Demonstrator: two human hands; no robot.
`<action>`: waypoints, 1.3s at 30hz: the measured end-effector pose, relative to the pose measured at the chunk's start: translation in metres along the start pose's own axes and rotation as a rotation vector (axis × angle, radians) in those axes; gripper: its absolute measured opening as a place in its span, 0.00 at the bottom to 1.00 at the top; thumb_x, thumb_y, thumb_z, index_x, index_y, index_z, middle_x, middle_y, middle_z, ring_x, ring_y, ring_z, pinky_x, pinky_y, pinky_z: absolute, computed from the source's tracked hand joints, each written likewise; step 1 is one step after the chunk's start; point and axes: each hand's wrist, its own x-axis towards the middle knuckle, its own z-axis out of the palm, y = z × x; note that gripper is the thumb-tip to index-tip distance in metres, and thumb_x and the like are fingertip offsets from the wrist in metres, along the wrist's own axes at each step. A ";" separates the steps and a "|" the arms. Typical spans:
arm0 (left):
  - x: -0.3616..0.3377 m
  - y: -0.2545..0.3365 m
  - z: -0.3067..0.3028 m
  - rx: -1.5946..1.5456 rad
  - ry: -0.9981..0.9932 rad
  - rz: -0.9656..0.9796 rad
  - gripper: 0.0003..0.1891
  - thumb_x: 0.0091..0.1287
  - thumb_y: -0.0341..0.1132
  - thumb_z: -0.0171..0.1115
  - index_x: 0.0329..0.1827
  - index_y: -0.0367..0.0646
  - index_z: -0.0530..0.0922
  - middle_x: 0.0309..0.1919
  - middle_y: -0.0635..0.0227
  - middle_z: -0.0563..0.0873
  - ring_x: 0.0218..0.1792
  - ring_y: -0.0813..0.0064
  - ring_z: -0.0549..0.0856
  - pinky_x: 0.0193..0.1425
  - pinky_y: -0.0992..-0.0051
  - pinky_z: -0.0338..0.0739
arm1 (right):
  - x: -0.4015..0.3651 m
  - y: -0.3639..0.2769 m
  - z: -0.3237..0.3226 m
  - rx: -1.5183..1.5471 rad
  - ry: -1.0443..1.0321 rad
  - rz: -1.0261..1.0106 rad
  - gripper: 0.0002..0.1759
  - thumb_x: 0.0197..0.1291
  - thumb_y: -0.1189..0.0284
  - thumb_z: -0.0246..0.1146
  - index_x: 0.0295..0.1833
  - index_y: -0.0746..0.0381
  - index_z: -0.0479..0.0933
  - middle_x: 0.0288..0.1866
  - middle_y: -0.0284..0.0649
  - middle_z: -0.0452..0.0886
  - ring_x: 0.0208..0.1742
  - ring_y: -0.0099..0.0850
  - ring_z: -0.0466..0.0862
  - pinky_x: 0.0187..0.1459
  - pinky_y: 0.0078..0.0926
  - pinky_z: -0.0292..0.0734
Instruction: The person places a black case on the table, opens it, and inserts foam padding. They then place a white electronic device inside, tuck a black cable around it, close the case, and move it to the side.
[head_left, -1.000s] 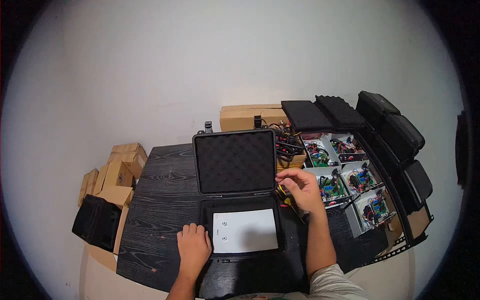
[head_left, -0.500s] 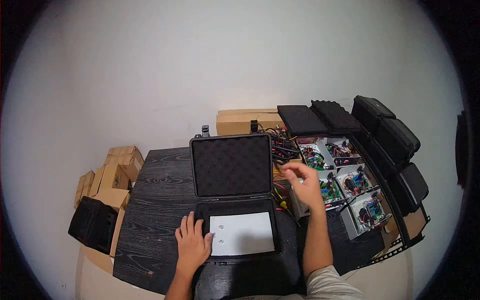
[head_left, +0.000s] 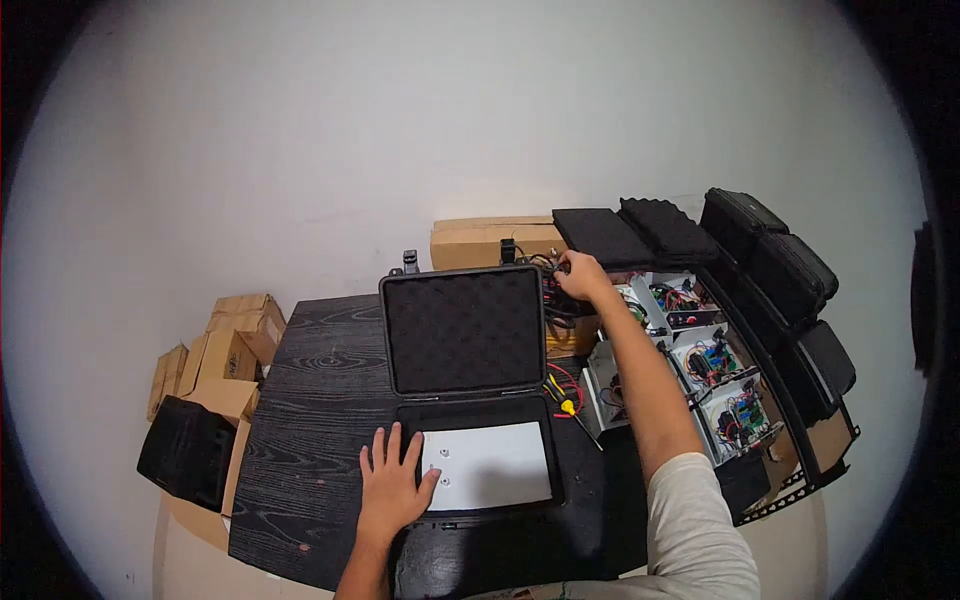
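An open black hard case (head_left: 400, 340) lies on the dark wooden table (head_left: 310, 420), its foam-lined lid upright and a white panel (head_left: 495, 463) filling its base. My left hand (head_left: 392, 485) rests flat, fingers spread, on the case's left rim, thumb touching the panel. My right hand (head_left: 582, 275) is stretched far back, fingers closed among a tangle of red and black wires (head_left: 560, 295) in a box behind the lid. What it grips is hidden.
A yellow-handled screwdriver (head_left: 572, 410) lies right of the case. White trays with circuit boards (head_left: 710, 360) stand at right, black foam pads (head_left: 640, 232) and closed black cases (head_left: 790, 270) beyond them. Cardboard boxes (head_left: 235, 345) and a black box (head_left: 185, 450) sit left of the table.
My right hand has reached from near the screwdriver away to the wire tangle behind the lid. My left hand has spread its fingers and slid slightly onto the panel.
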 end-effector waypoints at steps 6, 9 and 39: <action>0.002 -0.004 0.000 -0.053 -0.006 0.011 0.41 0.76 0.64 0.59 0.84 0.47 0.70 0.86 0.43 0.63 0.86 0.37 0.58 0.87 0.34 0.47 | -0.012 -0.017 -0.015 0.283 0.279 -0.054 0.19 0.70 0.58 0.66 0.49 0.65 0.85 0.42 0.58 0.90 0.48 0.65 0.88 0.55 0.55 0.84; 0.004 -0.004 -0.002 -0.011 -0.042 0.016 0.43 0.75 0.66 0.59 0.84 0.45 0.70 0.85 0.42 0.63 0.85 0.36 0.58 0.87 0.33 0.48 | -0.017 -0.018 -0.030 0.659 0.333 -0.040 0.21 0.77 0.58 0.65 0.38 0.66 0.83 0.29 0.43 0.89 0.31 0.43 0.90 0.36 0.37 0.83; 0.085 0.088 -0.037 -0.922 -0.250 0.397 0.21 0.80 0.28 0.63 0.75 0.42 0.77 0.40 0.63 0.89 0.42 0.71 0.87 0.52 0.70 0.82 | -0.173 -0.079 -0.072 0.502 0.019 -0.206 0.10 0.70 0.74 0.69 0.52 0.67 0.87 0.44 0.39 0.92 0.44 0.26 0.90 0.47 0.29 0.85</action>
